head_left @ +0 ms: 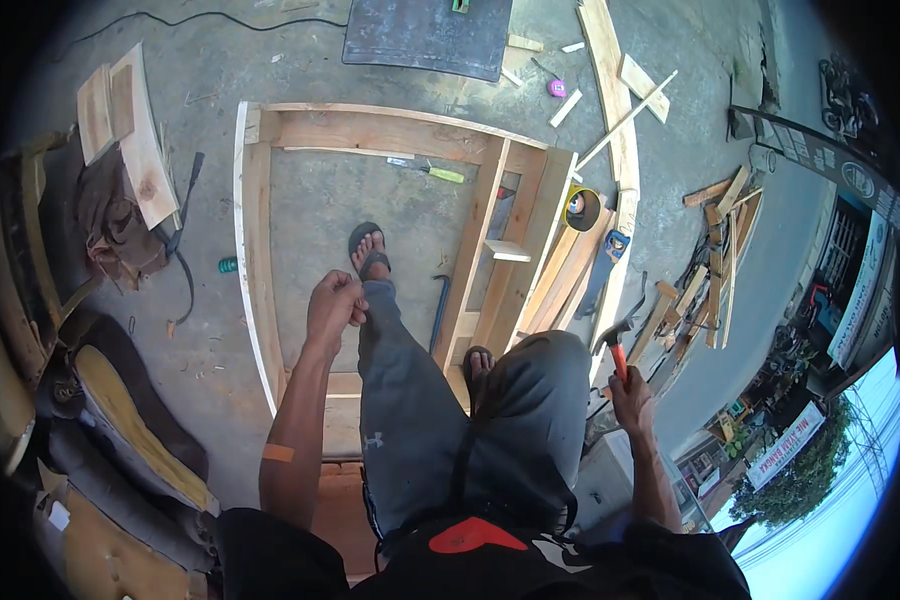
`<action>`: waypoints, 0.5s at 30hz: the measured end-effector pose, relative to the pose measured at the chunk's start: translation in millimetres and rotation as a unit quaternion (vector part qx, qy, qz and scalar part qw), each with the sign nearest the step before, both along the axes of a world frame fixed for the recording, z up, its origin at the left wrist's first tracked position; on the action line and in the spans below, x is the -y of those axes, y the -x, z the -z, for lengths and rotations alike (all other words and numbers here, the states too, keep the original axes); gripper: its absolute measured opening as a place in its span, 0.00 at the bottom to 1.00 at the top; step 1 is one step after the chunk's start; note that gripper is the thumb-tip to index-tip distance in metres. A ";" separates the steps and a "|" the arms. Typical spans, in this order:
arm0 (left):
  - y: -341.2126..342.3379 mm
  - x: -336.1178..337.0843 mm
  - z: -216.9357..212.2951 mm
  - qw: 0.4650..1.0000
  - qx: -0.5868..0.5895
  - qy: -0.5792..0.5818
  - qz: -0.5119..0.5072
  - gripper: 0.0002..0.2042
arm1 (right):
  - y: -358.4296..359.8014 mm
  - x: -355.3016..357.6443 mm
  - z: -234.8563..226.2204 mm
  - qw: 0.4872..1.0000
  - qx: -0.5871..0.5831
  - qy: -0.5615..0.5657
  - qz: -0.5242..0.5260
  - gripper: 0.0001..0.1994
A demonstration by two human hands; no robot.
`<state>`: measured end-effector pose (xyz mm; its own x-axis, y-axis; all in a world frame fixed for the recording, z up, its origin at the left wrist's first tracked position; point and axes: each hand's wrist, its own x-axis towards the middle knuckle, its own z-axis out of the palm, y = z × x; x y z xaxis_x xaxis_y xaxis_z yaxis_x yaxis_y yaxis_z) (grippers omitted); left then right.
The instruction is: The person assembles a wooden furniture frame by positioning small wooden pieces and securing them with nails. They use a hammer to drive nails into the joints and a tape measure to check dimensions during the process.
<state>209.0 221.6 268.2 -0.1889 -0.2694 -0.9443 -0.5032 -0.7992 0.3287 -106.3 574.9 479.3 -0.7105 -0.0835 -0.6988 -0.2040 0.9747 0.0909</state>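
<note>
My right hand (pixel 632 402) is wrapped round the red handle of a hammer (pixel 619 352), its dark head pointing up and away from me at the right. My left hand (pixel 336 304) hovers over the left part of a wooden frame (pixel 257 230), fingers curled together; whatever they may pinch is too small to make out. The frame lies on the concrete, with one foot of mine inside it. A short wood block (pixel 508 251) bridges two of its right-hand rails. Within the frame lie a tool with a yellow-green handle (pixel 446 174) and a dark blue pry bar (pixel 440 311).
Right of the frame are a yellow round container (pixel 583 208), a blue-handled saw (pixel 604 268) and long planks (pixel 608 60). A pink tape measure (pixel 557 88) lies farther off. Scrap wood (pixel 715 255) is heaped at right; worn seat cushions (pixel 135 400) crowd the left.
</note>
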 end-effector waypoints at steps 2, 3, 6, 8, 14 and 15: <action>-13.0 -23.5 -6.5 0.996 -0.004 -0.015 -0.086 0.04 | 27.5 23.1 -16.5 0.998 0.004 -0.020 -0.067 0.16; -14.8 -34.6 -11.1 0.992 -0.005 -0.023 -0.127 0.04 | 38.0 43.3 -27.9 0.996 0.017 -0.029 -0.085 0.17; -6.4 -84.8 3.2 0.978 -0.004 -0.019 -0.207 0.06 | 63.9 74.8 -40.9 0.980 0.015 -0.001 -0.201 0.18; 9.5 -122.9 25.5 0.976 0.005 -0.016 -0.218 0.06 | 63.5 109.5 -53.4 0.964 0.015 0.037 -0.261 0.19; 106.5 -188.4 80.7 0.927 -0.005 0.023 -0.374 0.05 | 115.6 100.2 16.7 0.955 0.133 0.036 -0.263 0.20; 120.8 -205.4 94.7 0.926 0.007 0.038 -0.375 0.05 | 121.7 104.3 33.1 0.930 0.108 0.019 -0.350 0.20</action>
<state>88.3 427.0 173.5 0.0908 -0.3864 -0.9179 0.1786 -0.9004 0.3967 -227.9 470.5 446.2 -0.3164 -0.5008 -0.8057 -0.7998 0.5976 -0.0574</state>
